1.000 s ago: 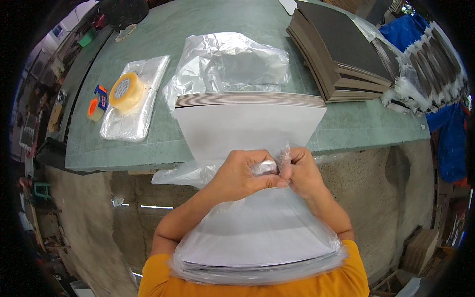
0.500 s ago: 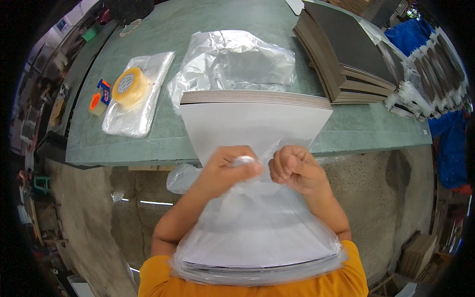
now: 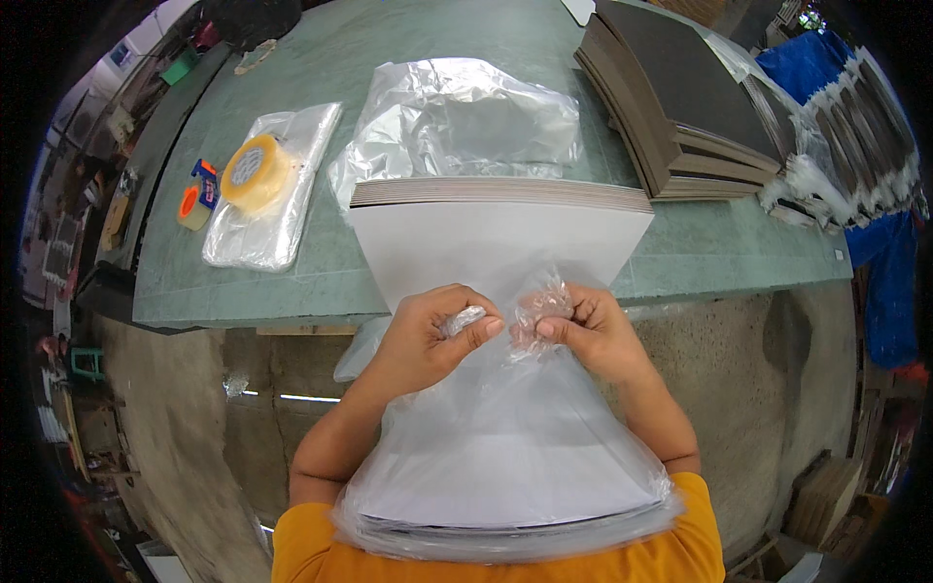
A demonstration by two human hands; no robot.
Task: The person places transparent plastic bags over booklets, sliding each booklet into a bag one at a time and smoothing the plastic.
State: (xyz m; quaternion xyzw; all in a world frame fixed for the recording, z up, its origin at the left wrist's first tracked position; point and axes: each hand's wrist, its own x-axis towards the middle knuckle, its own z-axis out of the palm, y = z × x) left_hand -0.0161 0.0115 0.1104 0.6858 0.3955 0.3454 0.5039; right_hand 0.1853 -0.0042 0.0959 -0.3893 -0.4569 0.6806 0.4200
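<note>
Against my body, a stack of thick white boards (image 3: 496, 228) leans on the table edge, its lower part inside a clear plastic bag (image 3: 515, 457). My left hand (image 3: 432, 335) is closed over the stack, with a crumpled bit of the bag's film showing between thumb and fingers. Close beside it on the right, my right hand (image 3: 598, 330) pinches a gathered bunch of the same film between thumb and fingers. Behind the boards, a loose crumpled plastic bag (image 3: 466, 107) lies on the table. Part of the boards is veiled by film and hands.
The green table (image 3: 321, 291) carries folded clear bags (image 3: 258, 238) with a tape roll (image 3: 251, 177) on top. A small tape dispenser (image 3: 197, 199) sits left of them. Dark boards (image 3: 680, 87) are stacked at right, near strapped bundles (image 3: 855, 136).
My right hand has opened from a fist into a pinch, bringing the bunched film into sight. My left hand has shifted slightly left, its fingers still closed.
</note>
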